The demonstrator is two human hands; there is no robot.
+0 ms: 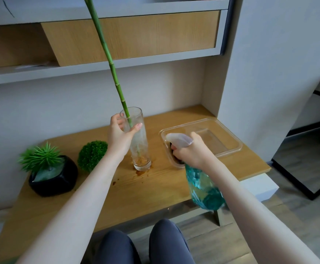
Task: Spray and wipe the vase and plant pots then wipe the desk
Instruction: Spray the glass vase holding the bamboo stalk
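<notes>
A tall clear glass vase [141, 149] stands on the wooden desk [151, 189] with a long green bamboo stalk [115, 80] rising out of it. My left hand [120, 134] grips the vase near its rim. My right hand [190, 151] holds a teal spray bottle [203, 187] by its white trigger head, nozzle aimed left toward the vase. A black pot [56, 180] with a spiky green plant sits at the left. A round green ball plant [91, 155] sits between that pot and the vase; its own pot is hidden.
Brown spill marks [140, 173] lie on the desk around the vase's base. A clear plastic tray [227, 138] sits at the right with something dark in its near corner. Shelves hang above the desk. My knees show below its front edge.
</notes>
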